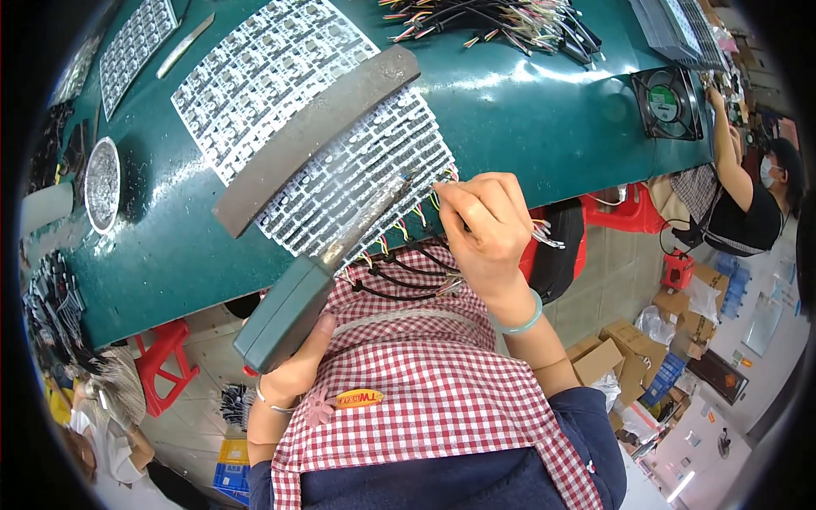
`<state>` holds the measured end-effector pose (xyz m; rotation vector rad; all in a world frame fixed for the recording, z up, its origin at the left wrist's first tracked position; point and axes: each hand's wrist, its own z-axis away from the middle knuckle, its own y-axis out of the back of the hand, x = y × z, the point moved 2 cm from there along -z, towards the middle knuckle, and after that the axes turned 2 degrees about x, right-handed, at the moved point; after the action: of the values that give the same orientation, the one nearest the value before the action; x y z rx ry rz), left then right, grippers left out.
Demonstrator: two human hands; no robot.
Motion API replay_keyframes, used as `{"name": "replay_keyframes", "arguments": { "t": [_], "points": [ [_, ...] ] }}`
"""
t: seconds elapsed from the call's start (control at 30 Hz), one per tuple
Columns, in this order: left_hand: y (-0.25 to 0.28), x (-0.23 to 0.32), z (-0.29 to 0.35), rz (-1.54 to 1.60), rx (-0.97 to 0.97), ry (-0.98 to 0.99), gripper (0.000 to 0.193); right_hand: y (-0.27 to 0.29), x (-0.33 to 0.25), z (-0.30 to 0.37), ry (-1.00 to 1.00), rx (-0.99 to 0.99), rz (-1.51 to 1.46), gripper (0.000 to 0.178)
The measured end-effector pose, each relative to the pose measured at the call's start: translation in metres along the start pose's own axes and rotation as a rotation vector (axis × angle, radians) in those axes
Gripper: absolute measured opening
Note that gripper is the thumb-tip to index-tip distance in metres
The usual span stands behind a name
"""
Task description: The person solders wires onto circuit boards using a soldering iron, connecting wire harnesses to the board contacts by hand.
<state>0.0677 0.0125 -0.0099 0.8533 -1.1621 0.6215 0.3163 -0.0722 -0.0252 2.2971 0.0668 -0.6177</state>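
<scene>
In my left hand is a soldering iron by its chunky green handle. Its scorched metal shaft slants over a panel of small circuit boards, with the tip close to the near right corner. My right hand is closed in a pinch at that corner, on the end of a wire lead; the fingers partly cover it. Along the near edge, several black cables with coloured wire ends hang from the boards toward my checked apron. A heavy grey-brown bar lies across the panels.
On the green table are a heap of stripped cables, a black fan, a round dish, a flat blade-like tool and another board panel. Co-workers sit at both sides. Red stools and cardboard boxes stand below.
</scene>
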Motion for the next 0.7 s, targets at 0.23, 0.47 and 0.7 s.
{"name": "replay_keyframes", "arguments": {
  "t": [0.23, 0.47, 0.7],
  "points": [
    [-0.004, -0.001, -0.004, -0.167, -0.064, -0.067, 0.027, 0.001, -0.001, -0.003, 0.018, -0.043, 0.045, 0.020],
    [-0.007, 0.006, -0.010, -0.319, -0.098, -0.257, 0.028, 0.001, -0.001, -0.004, 0.032, -0.048, 0.024, 0.019],
    [-0.011, 0.020, -0.016, -0.416, -0.098, -0.477, 0.023, 0.001, -0.001, -0.006, 0.039, -0.061, 0.008, 0.019]
  ]
}}
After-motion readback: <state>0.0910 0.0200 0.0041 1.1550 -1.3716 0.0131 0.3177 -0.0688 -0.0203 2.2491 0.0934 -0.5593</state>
